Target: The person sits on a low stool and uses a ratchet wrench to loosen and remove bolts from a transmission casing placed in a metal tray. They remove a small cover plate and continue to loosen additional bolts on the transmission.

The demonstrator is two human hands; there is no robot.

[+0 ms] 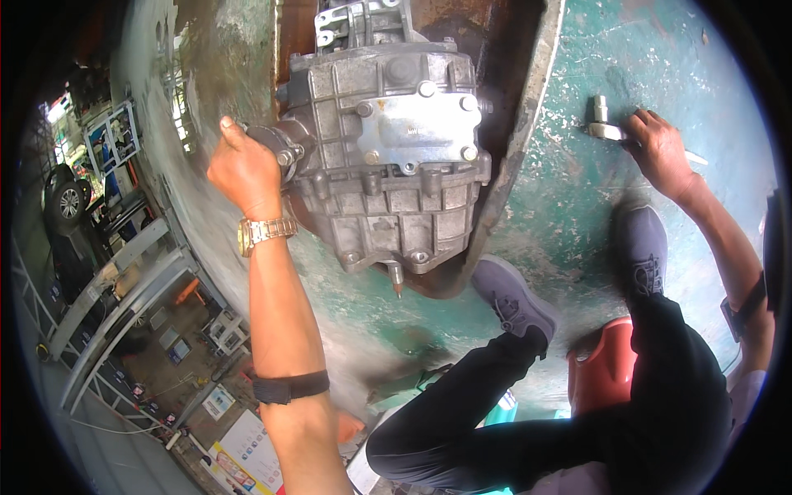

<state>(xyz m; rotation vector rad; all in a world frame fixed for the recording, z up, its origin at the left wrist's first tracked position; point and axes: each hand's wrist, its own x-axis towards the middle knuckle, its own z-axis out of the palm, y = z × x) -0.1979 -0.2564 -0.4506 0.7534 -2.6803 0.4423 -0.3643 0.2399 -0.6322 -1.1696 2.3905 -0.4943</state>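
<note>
A grey cast-metal gearbox (pixel 330 136) lies in front of me, with a smooth silver cover plate (pixel 419 130) bolted to its top. My left hand (pixel 245 175) is closed around the round flange (pixel 286 154) that sticks out of the gearbox's left side; the thumb points up, and the fingertips are hidden behind the fist. Off to the right, my right hand (pixel 660 153) grips a ratchet wrench (pixel 609 132) low over the green floor. A silver socket (pixel 601 107) stands up from the ratchet's head, and the handle's end shows beyond my palm.
A raised, rusty-edged metal rim (pixel 518 161) runs along the gearbox's right side. My shoes (pixel 510 290) rest on the worn green surface (pixel 569 190). Between my legs is a red plastic object (pixel 604 367). Far left, below, are a car wheel (pixel 68 200) and metal railings (pixel 124 285).
</note>
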